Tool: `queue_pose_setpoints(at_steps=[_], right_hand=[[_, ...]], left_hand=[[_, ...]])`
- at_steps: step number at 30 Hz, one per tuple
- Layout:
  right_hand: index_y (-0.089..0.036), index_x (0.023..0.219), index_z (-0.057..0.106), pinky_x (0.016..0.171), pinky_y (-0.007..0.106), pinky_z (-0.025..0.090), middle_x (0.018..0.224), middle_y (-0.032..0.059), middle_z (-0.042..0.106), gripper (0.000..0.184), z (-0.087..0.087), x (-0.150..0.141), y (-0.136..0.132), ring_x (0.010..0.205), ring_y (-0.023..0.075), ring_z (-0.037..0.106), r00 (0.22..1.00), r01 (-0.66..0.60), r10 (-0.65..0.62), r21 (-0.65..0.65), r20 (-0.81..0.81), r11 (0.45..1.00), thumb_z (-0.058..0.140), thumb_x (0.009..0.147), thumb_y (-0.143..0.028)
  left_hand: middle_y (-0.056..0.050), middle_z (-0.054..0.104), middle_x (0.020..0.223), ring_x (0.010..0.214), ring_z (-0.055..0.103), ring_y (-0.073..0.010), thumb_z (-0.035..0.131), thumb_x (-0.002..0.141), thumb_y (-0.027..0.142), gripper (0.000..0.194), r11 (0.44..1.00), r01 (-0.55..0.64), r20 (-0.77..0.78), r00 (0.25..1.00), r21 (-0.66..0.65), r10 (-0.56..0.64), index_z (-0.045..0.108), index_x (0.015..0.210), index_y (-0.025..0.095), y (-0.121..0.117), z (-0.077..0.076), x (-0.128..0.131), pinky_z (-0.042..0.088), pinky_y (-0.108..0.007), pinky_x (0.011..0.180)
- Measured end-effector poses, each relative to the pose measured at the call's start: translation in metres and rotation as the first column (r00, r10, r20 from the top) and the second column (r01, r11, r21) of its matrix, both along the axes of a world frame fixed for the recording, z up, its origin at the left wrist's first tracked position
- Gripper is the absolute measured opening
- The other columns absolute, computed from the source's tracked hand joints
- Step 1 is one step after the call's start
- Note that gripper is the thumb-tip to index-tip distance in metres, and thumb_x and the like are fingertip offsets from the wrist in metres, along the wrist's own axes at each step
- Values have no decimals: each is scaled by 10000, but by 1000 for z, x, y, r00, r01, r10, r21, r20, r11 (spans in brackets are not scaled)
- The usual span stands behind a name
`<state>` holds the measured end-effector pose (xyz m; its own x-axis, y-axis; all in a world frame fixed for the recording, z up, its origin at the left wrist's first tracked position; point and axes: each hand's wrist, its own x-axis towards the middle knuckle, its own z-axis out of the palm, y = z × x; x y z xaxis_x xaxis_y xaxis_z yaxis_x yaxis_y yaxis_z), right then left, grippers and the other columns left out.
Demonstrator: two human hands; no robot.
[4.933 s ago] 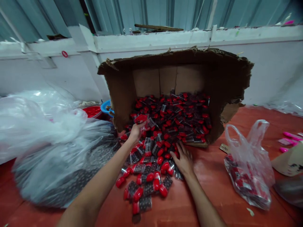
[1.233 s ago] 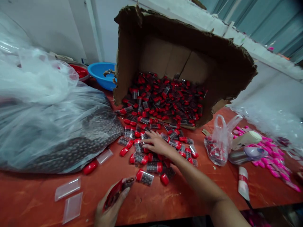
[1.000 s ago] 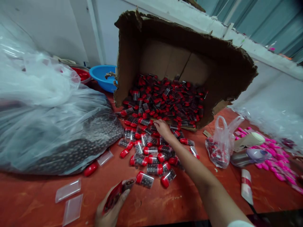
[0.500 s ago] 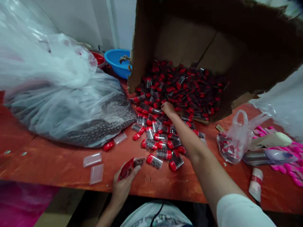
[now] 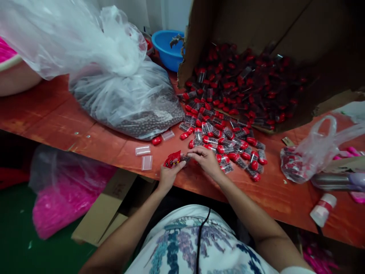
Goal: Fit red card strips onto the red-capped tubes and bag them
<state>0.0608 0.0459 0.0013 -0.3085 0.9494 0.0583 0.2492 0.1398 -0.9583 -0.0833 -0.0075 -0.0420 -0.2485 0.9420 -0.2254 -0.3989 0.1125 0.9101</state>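
My left hand (image 5: pixel 167 178) is closed on a glossy red printed packet (image 5: pixel 172 158) near the table's front edge. From its thumb side sticks out a small dark piece (image 5: pixel 185 158), which looks like a clear container of dark beads. Thumb and fingertips of my right hand (image 5: pixel 207 161) pinch at the end of that piece; whether they hold anything else is hidden. Right beside and beyond my right hand lies a loose pile of small clear containers (image 5: pixel 226 147) with red caps and dark beads inside. Two clear flat plastic pieces (image 5: pixel 146 163) lie left of my left hand.
A torn-edged cardboard box (image 5: pixel 186 57) on its side holds many more red-capped containers. To the left sits a clear bag of dark beads (image 5: pixel 137 110), with a blue basin (image 5: pixel 167 49) behind it. A knotted plastic bag (image 5: pixel 302 156) and a white-and-red bottle (image 5: pixel 323 209) stand right.
My right hand has come back from the pile by the box to meet my left hand at the red packet. The view has shifted, showing more of the floor and lap.
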Motion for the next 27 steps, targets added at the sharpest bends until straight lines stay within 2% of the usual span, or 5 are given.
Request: queue_pose_setpoints(at_steps=[5, 13, 17, 21, 27], right_hand=[[-237, 925, 728, 822, 301, 479, 868, 26, 632, 177, -2, 5, -3, 877, 160, 601, 997, -82, 81, 34, 5, 996, 582, 852, -307], [-332, 1251, 563, 970, 404, 410, 1207, 72, 529, 375, 15, 15, -9, 1109, 221, 502, 854, -379, 239, 240, 462, 894, 557, 876, -316], [-300, 1327, 481, 964, 371, 423, 1204, 66, 549, 439, 9, 13, -13, 1095, 189, 539, 923, -326, 283, 140, 261, 935, 535, 891, -308], [-278, 1244, 567, 920, 350, 454, 1138, 54, 608, 394, 1, 9, -17, 1031, 185, 583, 980, -186, 181, 56, 85, 981, 590, 853, -323], [-303, 1270, 545, 1016, 365, 370, 1223, 57, 564, 409, 6, 10, -20, 1168, 189, 509, 949, -281, 256, 127, 187, 951, 577, 862, -298]], left_hand=[[-59, 736, 903, 872, 674, -241, 785, 595, 253, 331, 999, 46, 2, 999, 21, -46, 726, 905, 155, -1, 0, -2, 515, -430, 870], [-62, 735, 867, 789, 682, -227, 785, 603, 267, 334, 995, 65, 42, 997, 78, -68, 721, 909, 148, -2, 1, -5, 540, -399, 805], [-69, 733, 901, 843, 681, -237, 785, 606, 253, 370, 989, 92, 71, 992, 114, -100, 706, 951, 145, -1, 0, -6, 528, -413, 840], [-80, 734, 901, 847, 684, -253, 788, 604, 266, 375, 989, 106, 105, 988, 104, -117, 704, 946, 139, -1, 0, -7, 530, -440, 836], [-69, 736, 910, 876, 678, -241, 776, 621, 260, 311, 992, 81, 24, 996, 95, -83, 724, 908, 151, -3, 1, -8, 496, -418, 901]])
